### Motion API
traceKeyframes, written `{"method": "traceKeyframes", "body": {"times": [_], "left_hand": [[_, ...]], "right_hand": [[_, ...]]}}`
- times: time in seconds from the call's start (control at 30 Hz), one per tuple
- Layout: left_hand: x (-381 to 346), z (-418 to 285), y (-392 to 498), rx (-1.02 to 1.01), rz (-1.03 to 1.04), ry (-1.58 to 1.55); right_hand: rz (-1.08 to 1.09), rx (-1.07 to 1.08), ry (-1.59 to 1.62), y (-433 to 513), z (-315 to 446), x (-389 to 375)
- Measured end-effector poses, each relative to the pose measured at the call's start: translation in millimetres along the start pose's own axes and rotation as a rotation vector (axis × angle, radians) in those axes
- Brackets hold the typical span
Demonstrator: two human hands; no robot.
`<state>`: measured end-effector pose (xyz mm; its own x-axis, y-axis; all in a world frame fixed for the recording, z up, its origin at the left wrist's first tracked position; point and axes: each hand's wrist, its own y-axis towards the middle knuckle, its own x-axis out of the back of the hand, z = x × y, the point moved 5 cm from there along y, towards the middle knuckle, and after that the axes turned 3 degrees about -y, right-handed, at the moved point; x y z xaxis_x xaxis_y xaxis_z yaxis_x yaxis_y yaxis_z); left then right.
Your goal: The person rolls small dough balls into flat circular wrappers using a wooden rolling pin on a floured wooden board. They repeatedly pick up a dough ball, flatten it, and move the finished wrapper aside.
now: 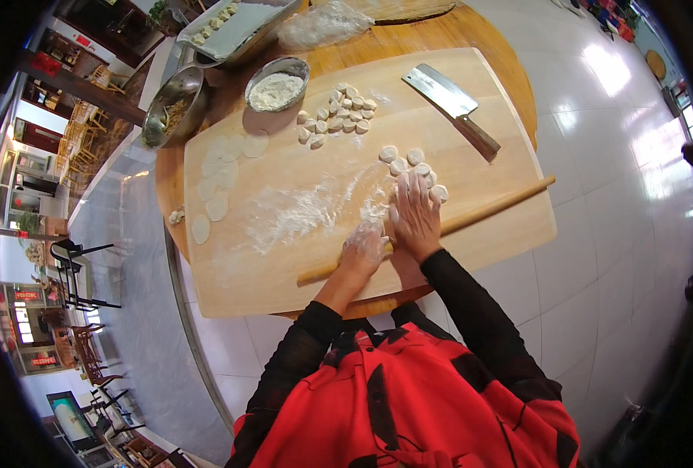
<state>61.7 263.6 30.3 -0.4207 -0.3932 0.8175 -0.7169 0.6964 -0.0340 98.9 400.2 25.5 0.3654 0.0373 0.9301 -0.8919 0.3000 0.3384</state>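
Note:
My right hand (416,216) lies palm down with its fingers extended over a group of flattened dough pieces (415,156), just above the rolling pin. My left hand (365,243) is curled, dusted with flour, beside the right thumb; whether it holds something is hidden. Beneath and beside both hands runs a long wooden rolling pin (498,205), slanting across the large wooden board (276,263). Farther up the board is a pile of small dough pieces (340,111). Thin round wrappers (217,206) lie at the left, some overlapping. Loose flour (299,216) is spread across the board's middle.
A cleaver (446,93) lies at the board's upper right. A bowl of flour (276,90) stands at its upper left edge, near a metal bowl of filling (174,114). Beyond are a tray with shaped dumplings (214,24) and a crumpled plastic bag (323,24) on the wooden table (486,35).

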Motion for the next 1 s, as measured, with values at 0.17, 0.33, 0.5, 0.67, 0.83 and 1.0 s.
{"method": "traceKeyframes", "body": {"times": [0.17, 0.33, 0.5, 0.67, 0.83, 1.0], "left_hand": [[-0.4, 33.6, -15.8, 0.249, 0.143, 0.023], [-7.6, 17.4, -6.9, -0.031, 0.045, 0.051], [-8.8, 48.2, -19.6, -0.066, -0.075, 0.12], [20.7, 22.2, -14.9, 0.333, 0.403, 0.087], [10.8, 32.6, -11.8, -0.007, 0.043, 0.09], [26.6, 46.2, -25.2, 0.238, 0.22, 0.087]], "right_hand": [[0.257, 0.095, -0.045, -89.5, 5.7, 17.3], [0.101, 0.046, -0.014, -0.9, 12.7, 13.4], [0.098, 0.157, -0.081, -71.9, 12.8, 5.3], [0.194, 0.094, -0.017, -56.4, 12.3, 6.2], [0.062, 0.074, -0.096, -17.7, 18.9, 1.2], [0.242, 0.107, -0.024, -87.4, 21.8, 16.4]]}}
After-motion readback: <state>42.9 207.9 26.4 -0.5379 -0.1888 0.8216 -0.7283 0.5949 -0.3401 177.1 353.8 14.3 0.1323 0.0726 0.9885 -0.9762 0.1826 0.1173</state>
